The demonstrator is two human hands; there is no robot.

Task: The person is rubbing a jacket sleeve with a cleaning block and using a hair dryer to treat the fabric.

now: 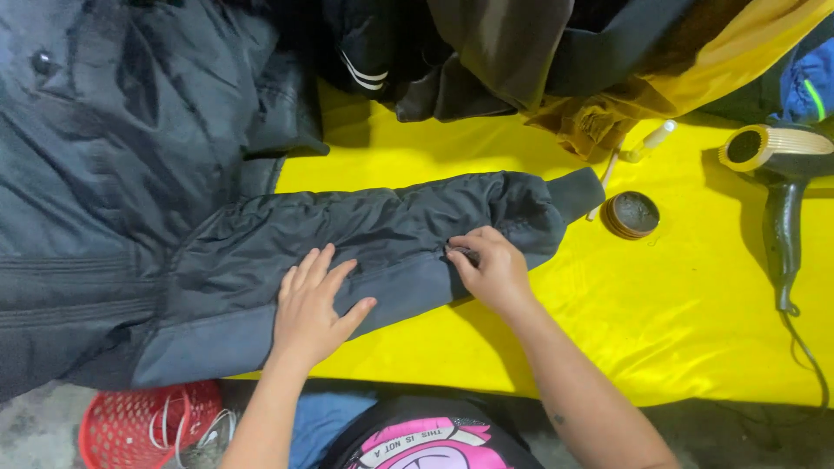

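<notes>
Nearest the person, a red basket sits low at the table's edge, with pale cords in it.

On the table, the left hand lies flat and released on the sleeve, fingers spread, palm down, grasping nothing. It presses the grey lower panel against the yellow cover. The right hand is further along toward the cuff, fingertips pinched on a small dark spot at the seam; what lies under the fingertips is too small to tell. The sleeve runs across the table from the jacket, which is spread at the left, to the cuff at the right.

Judgement on method: the flat hand does its job best by keeping the cloth taut between the two hands, so the pinched spot does not pucker. The working fingers should stay small in their motion and close to the seam line. The padded fabric looks slippery and the cover glossy, so the sleeve could slide if the flat hand lifts.

Beyond the cuff, just apart from it, stands an open round tin. A small pale tube lies behind it. A hair dryer rests at the far right, its cord trailing off the edge. A heap of clothes fills the far side.
</notes>
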